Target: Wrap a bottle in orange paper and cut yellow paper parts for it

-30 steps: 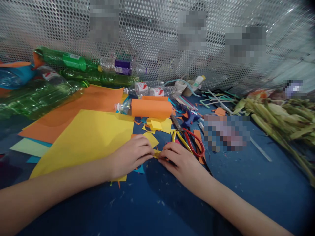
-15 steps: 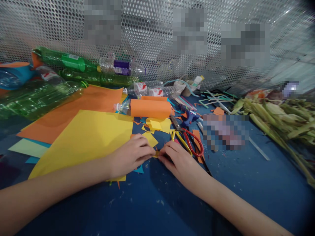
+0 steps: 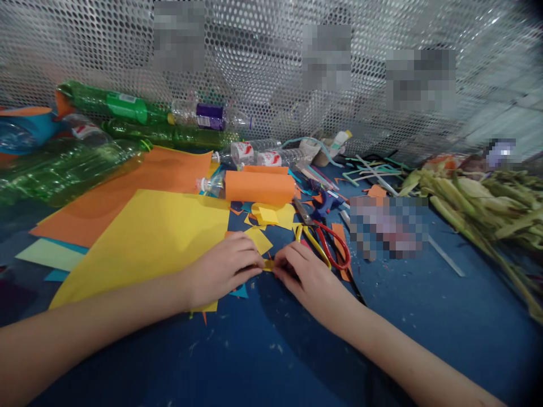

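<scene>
A small yellow paper piece point(image 3: 268, 264) is pinched between both hands low in the middle of the view. My left hand point(image 3: 227, 263) closes thumb and fingertips on its left end, over the edge of a large yellow sheet point(image 3: 161, 232). On the piece's right end, my right hand point(image 3: 307, 271) closes its fingertips. Much of the piece is hidden by the fingers. Red-handled scissors point(image 3: 348, 254) and a yellow handle point(image 3: 316, 246) lie just beyond my right hand. Behind the hands rests a bottle wrapped in orange paper point(image 3: 261, 186), on its side.
Green bottles point(image 3: 72, 169) and orange paper point(image 3: 156, 172) lie at the left. Paper scraps point(image 3: 271, 215), a blue glue gun point(image 3: 326, 202) and straws point(image 3: 377, 172) are beyond the hands. Corn husks point(image 3: 479, 203) lie at the right, on the blue table point(image 3: 237, 362).
My left fingertips have shifted slightly left, and more of the yellow piece shows between the hands. My right hand is almost unmoved.
</scene>
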### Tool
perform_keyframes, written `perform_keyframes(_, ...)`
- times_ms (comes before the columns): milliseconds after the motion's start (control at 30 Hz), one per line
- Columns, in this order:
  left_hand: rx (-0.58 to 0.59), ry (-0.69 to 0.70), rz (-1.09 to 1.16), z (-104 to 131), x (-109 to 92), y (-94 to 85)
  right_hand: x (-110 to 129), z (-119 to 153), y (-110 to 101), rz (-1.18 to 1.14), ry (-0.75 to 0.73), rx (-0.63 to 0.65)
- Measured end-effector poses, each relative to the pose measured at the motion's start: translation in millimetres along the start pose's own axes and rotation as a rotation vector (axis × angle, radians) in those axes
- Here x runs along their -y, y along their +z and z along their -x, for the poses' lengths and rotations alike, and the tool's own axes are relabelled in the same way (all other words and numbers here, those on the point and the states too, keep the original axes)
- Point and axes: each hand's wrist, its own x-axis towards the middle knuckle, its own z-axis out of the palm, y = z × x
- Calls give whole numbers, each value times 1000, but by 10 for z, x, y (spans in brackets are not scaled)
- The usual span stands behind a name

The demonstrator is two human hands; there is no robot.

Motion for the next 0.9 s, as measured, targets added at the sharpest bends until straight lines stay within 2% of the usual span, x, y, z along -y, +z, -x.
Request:
perform_keyframes(200, -27, 42, -60, 13, -12, 7, -24, 11, -52, -1, -129, 78)
perform_keyframes(600, -32, 68, -118, 18, 0, 27, -41, 2, -5, 28, -64, 47)
perform_keyframes(900, -9, 17, -69, -14, -32, -6, -43, 12, 37, 86, -52, 27)
